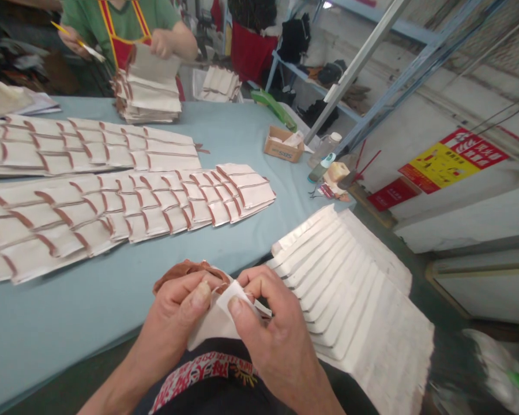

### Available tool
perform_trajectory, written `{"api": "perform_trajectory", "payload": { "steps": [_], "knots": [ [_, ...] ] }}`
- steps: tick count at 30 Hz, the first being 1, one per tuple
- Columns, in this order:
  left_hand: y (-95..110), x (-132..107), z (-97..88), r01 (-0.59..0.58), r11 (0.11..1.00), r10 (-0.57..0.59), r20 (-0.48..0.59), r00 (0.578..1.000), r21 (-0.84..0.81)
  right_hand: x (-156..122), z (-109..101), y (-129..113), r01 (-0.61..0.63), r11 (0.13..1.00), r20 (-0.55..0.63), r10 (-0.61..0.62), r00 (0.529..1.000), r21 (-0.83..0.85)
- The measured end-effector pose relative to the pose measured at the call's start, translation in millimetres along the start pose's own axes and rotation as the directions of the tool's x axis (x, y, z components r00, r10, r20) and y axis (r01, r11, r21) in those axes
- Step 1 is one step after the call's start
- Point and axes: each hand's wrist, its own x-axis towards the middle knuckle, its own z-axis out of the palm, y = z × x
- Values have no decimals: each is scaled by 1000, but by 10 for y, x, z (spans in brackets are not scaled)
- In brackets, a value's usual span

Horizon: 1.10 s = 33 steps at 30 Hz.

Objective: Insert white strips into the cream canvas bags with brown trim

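Observation:
Close to my body, both hands work on a cream-backed piece with a brown, leather-like side. My left hand pinches its brown edge between thumb and fingertips. With thumb on top and fingers curled beneath, my right hand grips the white flap of the same piece. The fingertips of both hands nearly meet. To the right of my right hand lies a fanned stack of cream sheets. Beyond my hands, overlapping cream pieces with brown edges lie in a long row on the blue-covered table.
A second row of pieces lies farther back. Across the table a co-worker in a green top holds a brush beside a pile of pieces. A small cardboard box and bottles stand at the table's far right.

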Motion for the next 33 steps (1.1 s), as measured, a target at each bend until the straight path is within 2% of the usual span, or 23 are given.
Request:
{"api": "perform_trajectory", "payload": {
  "steps": [6, 11, 16, 20, 23, 27, 31, 33],
  "knots": [
    [17, 36, 14, -43, 998, 43, -6, 999, 44, -7, 41, 43, 53, 998, -41, -54, 998, -43],
    [70, 65, 44, -13, 994, 14, -9, 1000, 109, -19, 12, 62, 73, 996, -40, -75, 996, -59],
    [144, 7, -22, -71, 975, 72, 2, 997, 209, -49, -41, 51, 105, 994, 6, -105, 994, -26],
    [183, -48, -80, -31, 966, 26, 26, 999, 255, -56, -54, 67, 147, 987, -5, -147, 989, 61],
    [193, -62, -92, -8, 941, 11, -8, 1000, 338, -29, -77, 85, 177, 979, 10, -179, 984, 105],
    [204, -56, -70, 34, 926, -31, -15, 999, 375, 14, -113, 128, 74, 994, 91, -82, 993, 85],
    [249, -18, -36, 76, 935, -93, 32, 995, 345, 32, -131, 212, -31, 995, 132, 18, 991, 98],
    [268, 13, -19, 57, 933, -90, 77, 993, 354, 35, -135, 255, -61, 993, 140, 47, 989, 100]
  ]
}}
